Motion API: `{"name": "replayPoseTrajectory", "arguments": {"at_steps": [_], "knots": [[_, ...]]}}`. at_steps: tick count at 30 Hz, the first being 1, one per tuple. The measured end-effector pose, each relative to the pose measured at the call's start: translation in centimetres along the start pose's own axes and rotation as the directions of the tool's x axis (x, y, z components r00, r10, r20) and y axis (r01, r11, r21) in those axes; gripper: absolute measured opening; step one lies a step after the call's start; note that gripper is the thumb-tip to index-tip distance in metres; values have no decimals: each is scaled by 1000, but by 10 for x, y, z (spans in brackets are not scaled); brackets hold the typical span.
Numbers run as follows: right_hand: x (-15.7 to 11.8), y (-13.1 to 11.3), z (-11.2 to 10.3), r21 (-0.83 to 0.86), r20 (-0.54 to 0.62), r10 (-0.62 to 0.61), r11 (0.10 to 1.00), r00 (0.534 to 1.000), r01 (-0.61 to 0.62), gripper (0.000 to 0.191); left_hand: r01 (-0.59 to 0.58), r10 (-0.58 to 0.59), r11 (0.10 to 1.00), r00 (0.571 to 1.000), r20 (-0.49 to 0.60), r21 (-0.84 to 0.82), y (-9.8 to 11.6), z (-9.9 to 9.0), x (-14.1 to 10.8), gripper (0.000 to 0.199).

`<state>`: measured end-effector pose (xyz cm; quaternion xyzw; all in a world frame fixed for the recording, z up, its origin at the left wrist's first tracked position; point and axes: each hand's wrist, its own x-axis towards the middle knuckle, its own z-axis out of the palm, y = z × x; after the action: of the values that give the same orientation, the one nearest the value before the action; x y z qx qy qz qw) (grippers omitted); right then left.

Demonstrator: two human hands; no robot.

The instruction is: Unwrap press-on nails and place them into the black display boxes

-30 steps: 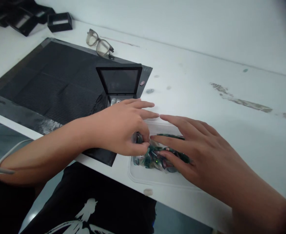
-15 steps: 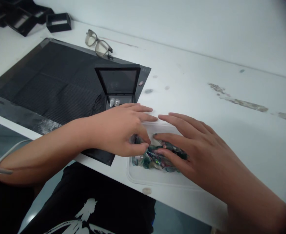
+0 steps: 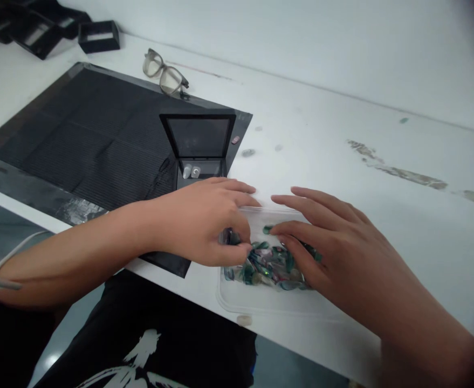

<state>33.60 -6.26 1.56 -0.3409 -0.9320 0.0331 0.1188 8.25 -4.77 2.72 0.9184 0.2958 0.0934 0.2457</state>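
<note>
A clear plastic tray (image 3: 237, 307) near the table's front edge holds many small glossy pieces (image 3: 267, 267), green, clear and pinkish. My left hand (image 3: 208, 223) reaches over its left side, thumb and index finger pinched together at the pieces; whatever is between them is too small to name. My right hand (image 3: 325, 237) is over the right side, thumb and index finger closed at a small green piece (image 3: 267, 229), its other fingers stretched out. Behind my left hand stands an open black case (image 3: 199, 136) with two pale pieces (image 3: 191, 172) inside.
A black mat (image 3: 79, 124) covers the left of the white table (image 3: 321, 145). Glasses (image 3: 164, 73) lie at its back edge, black frames (image 3: 99, 36) at the back left. A pink piece (image 3: 235, 140) and several other small pieces lie around.
My right hand has drawn slightly right, and a green piece now shows at its fingertips. The left hand stays pinched at the pieces. The whole view has shifted slightly.
</note>
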Motion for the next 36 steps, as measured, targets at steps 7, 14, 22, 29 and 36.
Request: {"name": "replayPoseTrajectory", "arguments": {"at_steps": [7, 14, 22, 29, 36], "knots": [[1, -3, -17, 370, -202, 210, 921, 957, -124, 11, -11, 11, 1000, 1000, -4, 7, -1, 1, 1, 29], [-5, -8, -24, 942, -50, 471, 316, 881, -116, 4, -23, 23, 1000, 999, -29, 8, -3, 3, 1, 33], [-5, -3, -27, 996, 73, 350, 25, 934, -88, 8, -49, 58, 995, 993, -100, 90, -1, 5, 2, 36], [-8, -9, -26, 990, 68, 343, 90, 937, -105, 10, -176, 87, 978, 827, -555, -109, 9, 3, 2, 17], [-8, -24, -25, 826, -45, 272, 551, 961, -117, 9, -239, -62, 787, 886, -459, -569, 29, 16, 2, 18]]}}
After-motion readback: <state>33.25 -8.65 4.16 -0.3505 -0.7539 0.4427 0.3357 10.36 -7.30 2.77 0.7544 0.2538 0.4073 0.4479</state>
